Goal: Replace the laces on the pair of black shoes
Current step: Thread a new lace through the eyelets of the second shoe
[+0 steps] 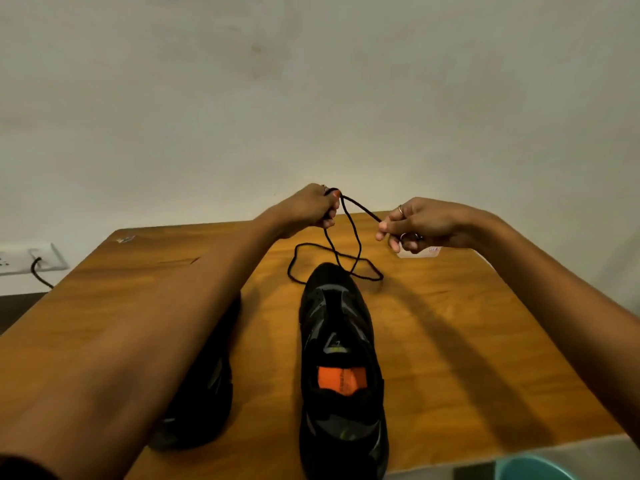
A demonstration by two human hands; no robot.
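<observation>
Both hands were up at 12 o'clock, past the toe of the centre shoe (341,344), with a black lace (356,237) strung between them.

Left hand (311,207): grip clenched round the lace, fingers curled, the lace leaving at the thumb. Right hand (420,225): fingertips pinching the lace near its end; tip itself too small to make out. The span between the two grips was taut and ran approx 10-to-4, sloping down toward the right hand.

From the left grip two strands dropped toward 6 and crossed. The slack looped on the counter (467,323) just past the toe, one lobe at 11 of the toe cap, the other at 1. The lace wasn't visibly in any eyelet.

Centre shoe: long axis 12–6, toe away, heel toward the person, orange insole patch showing. Eyelet rows looked bare, tongue exposed. It lay at 6 from both grips, roughly midway, maybe slightly nearer the left.

2nd shoe (204,403) was at 9 of the first, mostly hidden under the left forearm; lace state unknown.

Judgement: threading hadn't started on the centre shoe. Next move prob brings the right-hand end down toward 6 to the toe-end eyelets; the right hand had the free end, so it leads. Risk: the crossed slack snagging on the toe.
</observation>
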